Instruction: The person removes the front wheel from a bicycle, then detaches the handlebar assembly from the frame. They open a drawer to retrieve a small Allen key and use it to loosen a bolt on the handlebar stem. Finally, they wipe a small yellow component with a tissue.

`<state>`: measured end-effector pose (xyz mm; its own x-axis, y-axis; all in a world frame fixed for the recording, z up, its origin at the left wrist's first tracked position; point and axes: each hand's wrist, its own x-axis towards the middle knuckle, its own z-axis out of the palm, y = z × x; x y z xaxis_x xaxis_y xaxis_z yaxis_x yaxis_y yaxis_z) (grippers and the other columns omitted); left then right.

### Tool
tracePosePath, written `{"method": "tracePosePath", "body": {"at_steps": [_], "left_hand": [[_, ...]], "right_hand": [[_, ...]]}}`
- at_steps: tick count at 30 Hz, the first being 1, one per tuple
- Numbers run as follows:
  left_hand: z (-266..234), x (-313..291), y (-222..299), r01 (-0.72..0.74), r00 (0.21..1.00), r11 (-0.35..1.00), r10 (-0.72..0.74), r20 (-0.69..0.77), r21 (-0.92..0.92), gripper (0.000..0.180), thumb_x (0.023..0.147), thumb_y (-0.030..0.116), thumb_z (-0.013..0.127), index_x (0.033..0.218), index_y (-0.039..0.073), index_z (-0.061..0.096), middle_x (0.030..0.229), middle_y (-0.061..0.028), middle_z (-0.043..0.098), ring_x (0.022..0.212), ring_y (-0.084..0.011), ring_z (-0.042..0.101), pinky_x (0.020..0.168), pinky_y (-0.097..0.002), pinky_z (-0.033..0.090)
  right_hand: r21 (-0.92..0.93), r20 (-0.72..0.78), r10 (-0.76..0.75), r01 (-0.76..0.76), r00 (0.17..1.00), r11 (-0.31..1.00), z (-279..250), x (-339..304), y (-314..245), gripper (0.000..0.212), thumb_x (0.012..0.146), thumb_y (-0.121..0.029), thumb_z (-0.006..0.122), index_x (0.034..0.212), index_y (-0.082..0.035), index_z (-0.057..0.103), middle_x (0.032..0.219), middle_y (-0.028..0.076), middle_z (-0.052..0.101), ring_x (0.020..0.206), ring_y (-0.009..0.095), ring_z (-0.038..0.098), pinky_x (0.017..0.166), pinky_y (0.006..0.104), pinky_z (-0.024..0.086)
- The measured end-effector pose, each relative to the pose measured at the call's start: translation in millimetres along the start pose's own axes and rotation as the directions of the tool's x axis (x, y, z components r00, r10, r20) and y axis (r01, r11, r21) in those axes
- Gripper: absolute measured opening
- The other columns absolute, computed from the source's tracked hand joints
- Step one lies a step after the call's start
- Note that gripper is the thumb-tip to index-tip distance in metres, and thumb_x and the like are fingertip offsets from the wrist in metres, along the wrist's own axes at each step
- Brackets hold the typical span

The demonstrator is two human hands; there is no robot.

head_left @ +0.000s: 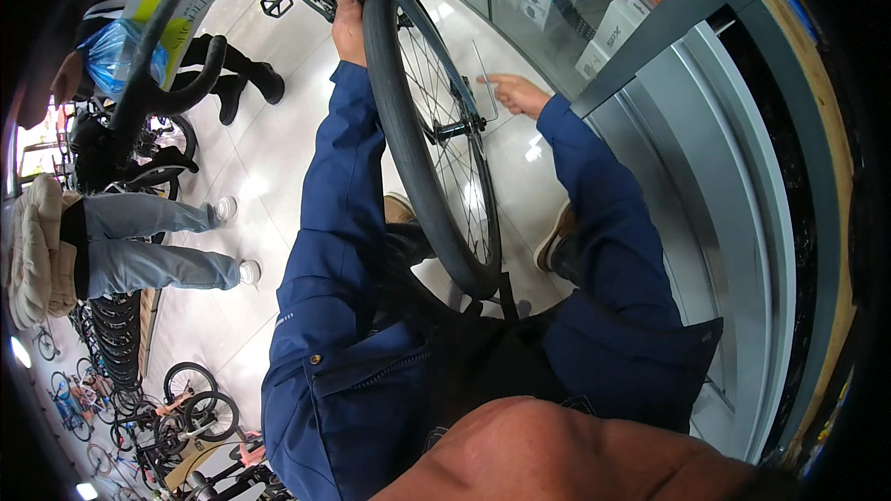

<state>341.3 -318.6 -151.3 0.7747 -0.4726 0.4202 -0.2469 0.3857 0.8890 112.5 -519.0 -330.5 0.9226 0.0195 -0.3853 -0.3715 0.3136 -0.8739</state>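
Note:
A bicycle's front wheel (436,144) with a black tyre and thin spokes stands between my feet, held in the dark fork (419,23). My left hand (350,32) grips the wheel's far left side, close to the fork; most of its fingers are hidden. Right of the hub (452,131), a thin bent metal hex key (480,63) meets the axle end, its long arm pointing away from me. My right hand (520,95) has its index finger and thumb at the key's long arm, the other fingers curled in.
Close on my right stands a grey metal cabinet (719,158), with a glass display case (534,23) of boxes beyond it. A person in light jeans (153,241) and another in dark trousers (218,65) stand at left. Parked bicycles (190,399) line the lower left.

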Motion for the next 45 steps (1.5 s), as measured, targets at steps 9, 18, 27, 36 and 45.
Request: {"method": "tracePosePath", "body": {"at_steps": [9,18,27,36,45], "left_hand": [[1,6,-14,-0.025,1.0,0.999,0.026,0.018,-0.027,0.054,0.111,0.051,0.043,0.11,0.002,0.067,0.094,-0.0065,0.071,0.08,-0.0133,0.066,0.069,-0.0288,0.054],[0,3,-6,-0.042,0.999,0.999,0.043,0.018,-0.016,0.06,0.106,0.06,0.049,0.107,0.002,0.067,0.093,-0.0075,0.072,0.078,-0.0147,0.067,0.069,-0.0284,0.055],[6,-3,7,-0.06,0.997,0.994,0.063,0.033,-0.091,0.064,0.105,0.063,0.049,0.11,0.001,0.067,0.093,-0.0076,0.071,0.077,-0.0152,0.067,0.067,-0.0282,0.055],[5,-2,5,-0.027,0.999,0.999,0.027,-0.022,-0.028,0.061,0.108,0.06,0.046,0.106,0.003,0.07,0.087,-0.0063,0.071,0.076,-0.0139,0.066,0.066,-0.0278,0.053],[5,-2,7,0.003,1.0,1.0,-0.003,0.001,0.014,0.055,0.108,0.057,0.047,0.108,0.006,0.067,0.088,-0.0054,0.07,0.075,-0.0135,0.066,0.066,-0.0279,0.053]], "right_hand": [[-0.467,0.352,0.491,-0.305,0.797,0.83,6,-70,28,0.042,0.092,-0.011,0.053,0.129,-0.007,0.071,0.065,-0.009,0.043,0.05,0.004,0.034,0.044,0.0243,0.03],[-0.113,0.138,0.04,-0.024,0.99,0.993,-6,-40,1,0.044,0.102,-0.008,0.044,0.141,-0.013,0.065,0.067,-0.008,0.035,0.053,0.005,0.033,0.047,0.0244,0.03],[0.066,0.138,0.287,-0.298,0.948,0.952,0,-28,8,0.044,0.104,-0.01,0.049,0.147,-0.007,0.055,0.069,-0.01,0.036,0.055,0.004,0.036,0.047,0.0203,0.028],[-0.622,0.494,0.389,0.002,0.778,0.783,10,-74,-15,0.045,0.098,-0.009,0.047,0.139,-0.008,0.067,0.071,-0.003,0.055,0.057,0.012,0.047,0.051,0.029,0.039],[0.107,0.24,-0.111,0.087,0.965,0.99,-7,-39,-10,0.055,0.102,-0.008,0.052,0.157,-0.002,0.043,0.067,-0.009,0.034,0.053,0.003,0.028,0.046,0.0212,0.024]]}}
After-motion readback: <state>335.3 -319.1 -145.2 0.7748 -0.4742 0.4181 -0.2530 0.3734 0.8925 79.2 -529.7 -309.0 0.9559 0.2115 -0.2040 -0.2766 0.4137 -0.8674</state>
